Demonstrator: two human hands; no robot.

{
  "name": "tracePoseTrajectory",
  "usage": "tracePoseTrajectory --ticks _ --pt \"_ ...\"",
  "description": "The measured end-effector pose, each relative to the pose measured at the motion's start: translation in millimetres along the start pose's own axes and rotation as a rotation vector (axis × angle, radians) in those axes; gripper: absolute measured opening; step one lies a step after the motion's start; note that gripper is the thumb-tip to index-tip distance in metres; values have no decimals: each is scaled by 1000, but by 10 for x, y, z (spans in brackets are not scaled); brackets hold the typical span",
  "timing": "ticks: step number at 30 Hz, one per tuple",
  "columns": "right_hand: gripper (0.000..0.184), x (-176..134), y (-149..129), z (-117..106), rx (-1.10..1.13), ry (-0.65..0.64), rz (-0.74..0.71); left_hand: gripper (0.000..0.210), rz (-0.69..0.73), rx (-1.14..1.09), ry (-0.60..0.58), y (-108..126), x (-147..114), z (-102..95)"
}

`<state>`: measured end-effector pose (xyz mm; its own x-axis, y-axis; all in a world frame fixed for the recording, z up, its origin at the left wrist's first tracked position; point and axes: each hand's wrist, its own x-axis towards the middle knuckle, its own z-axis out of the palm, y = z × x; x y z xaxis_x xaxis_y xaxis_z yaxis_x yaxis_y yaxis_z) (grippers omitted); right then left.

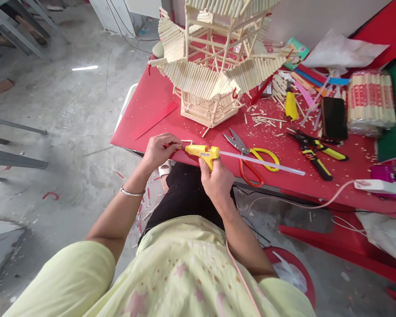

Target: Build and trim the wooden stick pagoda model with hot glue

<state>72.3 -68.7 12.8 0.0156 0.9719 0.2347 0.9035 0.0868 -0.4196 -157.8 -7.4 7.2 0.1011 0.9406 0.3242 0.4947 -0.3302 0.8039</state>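
My right hand (218, 181) is wrapped round the handle of a yellow hot glue gun (201, 152), whose nozzle points left. A long translucent glue stick (264, 163) sticks out of its back end, over the scissors. My left hand (161, 152) has its fingers pinched together right by the nozzle tip; what they hold is too small to make out. A short pale stick (186, 141) shows just behind the nozzle. Beyond my hands stands a tiered pagoda-like model (211, 79) built of pale wooden sticks.
On the red table (128, 127) lie scissors (242, 147) with red and yellow handles, pliers (313, 154), a yellow-handled tool (291, 105), a phone (334, 118), packs of chopsticks (371, 99) and stick offcuts. A white power strip (384, 187) lies at the right. Below stands a red bin (308, 281).
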Motion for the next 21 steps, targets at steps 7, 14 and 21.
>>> tracePoseTrajectory --ticks 7,14,21 --pt "54 -30 -8 32 8 38 -20 12 38 20 12 25 6 0" --pt "37 -174 88 3 44 142 -272 13 71 45 -1 9 -1 10" --pt "39 -209 166 46 22 187 -404 13 73 39 27 1 1 30"
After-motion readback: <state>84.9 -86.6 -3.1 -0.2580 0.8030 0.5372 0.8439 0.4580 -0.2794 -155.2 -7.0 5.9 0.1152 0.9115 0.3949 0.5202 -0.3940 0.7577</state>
